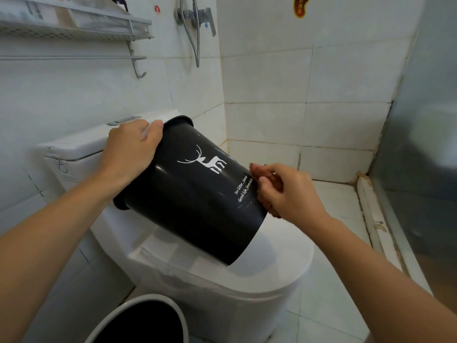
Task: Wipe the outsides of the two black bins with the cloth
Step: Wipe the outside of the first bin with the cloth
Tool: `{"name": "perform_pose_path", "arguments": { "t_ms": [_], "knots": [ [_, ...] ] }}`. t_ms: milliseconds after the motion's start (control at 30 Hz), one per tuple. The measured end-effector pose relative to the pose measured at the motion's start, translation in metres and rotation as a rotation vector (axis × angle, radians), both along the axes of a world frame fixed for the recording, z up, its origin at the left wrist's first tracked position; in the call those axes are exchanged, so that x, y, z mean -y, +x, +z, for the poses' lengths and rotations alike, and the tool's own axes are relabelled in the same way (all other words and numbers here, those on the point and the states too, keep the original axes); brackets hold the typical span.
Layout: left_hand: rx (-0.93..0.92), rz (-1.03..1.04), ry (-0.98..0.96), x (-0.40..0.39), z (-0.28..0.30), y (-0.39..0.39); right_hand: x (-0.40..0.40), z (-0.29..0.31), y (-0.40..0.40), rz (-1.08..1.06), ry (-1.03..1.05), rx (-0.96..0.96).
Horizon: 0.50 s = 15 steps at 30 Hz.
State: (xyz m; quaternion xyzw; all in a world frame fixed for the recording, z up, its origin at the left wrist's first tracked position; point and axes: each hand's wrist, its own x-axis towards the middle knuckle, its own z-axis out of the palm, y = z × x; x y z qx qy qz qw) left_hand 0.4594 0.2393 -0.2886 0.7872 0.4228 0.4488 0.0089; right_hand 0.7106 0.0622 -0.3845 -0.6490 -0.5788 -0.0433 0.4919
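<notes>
The left hand [131, 149] covers part of the tilted black bin [195, 191]'s rim, and its fingers vanish inside the opening. Most of the brown cloth [265, 180] is buried under the right hand [289, 191]; only a crumpled edge shows against the bin's base. The second bin [141, 320] is cut off by the bottom edge. The small white lettering near the base is partly smeared and unreadable.

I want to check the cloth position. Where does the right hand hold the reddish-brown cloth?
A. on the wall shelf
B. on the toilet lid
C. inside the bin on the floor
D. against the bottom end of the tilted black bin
D: the right hand presses the reddish-brown cloth against the bottom end of the tilted black bin, which the left hand grips at its rim.
</notes>
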Motion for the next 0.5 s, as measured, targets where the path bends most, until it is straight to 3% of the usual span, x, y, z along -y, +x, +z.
{"name": "perform_pose_path", "arguments": {
  "t_ms": [67,133,267,367,500],
  "knots": [
    [-0.007,0.005,0.006,0.003,0.000,0.001,0.002,0.001,0.009,0.013,-0.014,-0.146],
    [-0.016,-0.003,0.028,0.006,0.001,0.004,0.006,0.003,0.012,0.031,0.036,-0.167],
    [-0.035,-0.020,0.057,0.009,0.003,0.007,0.010,0.009,0.008,-0.010,0.134,0.124],
    [-0.036,-0.026,0.062,0.009,0.004,0.009,0.013,0.003,0.001,0.084,0.045,0.210],
    [-0.038,-0.036,0.072,0.008,0.004,0.009,0.021,0.010,0.007,0.377,-0.133,-0.165]
  ]
}}
